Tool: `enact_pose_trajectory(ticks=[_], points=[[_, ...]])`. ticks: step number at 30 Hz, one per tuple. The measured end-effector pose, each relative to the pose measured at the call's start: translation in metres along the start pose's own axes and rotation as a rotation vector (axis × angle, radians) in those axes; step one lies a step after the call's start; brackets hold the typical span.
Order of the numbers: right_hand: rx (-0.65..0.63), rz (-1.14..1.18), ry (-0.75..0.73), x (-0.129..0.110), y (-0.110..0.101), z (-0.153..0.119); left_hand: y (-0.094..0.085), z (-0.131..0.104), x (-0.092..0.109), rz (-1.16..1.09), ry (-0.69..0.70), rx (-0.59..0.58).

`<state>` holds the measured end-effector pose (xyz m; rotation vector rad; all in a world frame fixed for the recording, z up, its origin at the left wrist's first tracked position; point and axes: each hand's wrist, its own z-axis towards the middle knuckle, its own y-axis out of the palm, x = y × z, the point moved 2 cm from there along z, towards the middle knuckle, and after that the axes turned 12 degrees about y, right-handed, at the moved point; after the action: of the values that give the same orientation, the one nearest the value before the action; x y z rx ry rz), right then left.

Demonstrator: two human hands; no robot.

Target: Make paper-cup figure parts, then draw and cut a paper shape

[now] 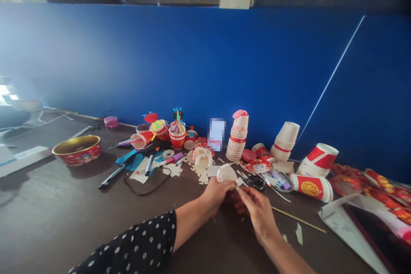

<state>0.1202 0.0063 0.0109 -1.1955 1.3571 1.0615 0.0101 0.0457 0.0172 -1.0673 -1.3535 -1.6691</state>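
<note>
Low in the middle, my left hand point(215, 195) pinches a white piece cut from a paper cup point(226, 173), curved and with a reddish edge. Close against it, my right hand point(257, 209) has thumb and fingers closed together, its fingertips meeting the left ones. A thin wooden stick point(298, 220) slants from the lower right into my right hand, and a small pale end shows at the fingertips. The far fingers of both hands are partly hidden. Just beyond lie a fringed paper cup cutting point(203, 158) and white paper scraps point(173, 170).
A tall stack of paper cups point(237, 137) stands behind my hands, with more cups point(285, 141) rightward. Decorated cups point(177, 137), markers point(149, 165) and tape point(168, 154) lie left of centre. A red-gold tin point(78, 154) stands farther left. A blue partition point(192, 64) bounds the table.
</note>
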Motion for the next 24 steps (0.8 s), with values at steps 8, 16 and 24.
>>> enact_pose_trajectory(ticks=[8, 16, 24], points=[[0.032, -0.004, 0.015, 0.0002, 0.0, 0.0007, 0.0004, -0.0007, 0.0008, 0.07, 0.006, -0.019], [0.036, -0.023, -0.006, 0.0007, 0.0005, 0.0009, 0.0015, -0.0026, 0.0031, 0.08, -0.004, -0.029], [0.031, -0.074, -0.051, 0.0015, 0.0003, 0.0016, 0.0011, -0.0024, 0.002, 0.075, 0.003, -0.023]])
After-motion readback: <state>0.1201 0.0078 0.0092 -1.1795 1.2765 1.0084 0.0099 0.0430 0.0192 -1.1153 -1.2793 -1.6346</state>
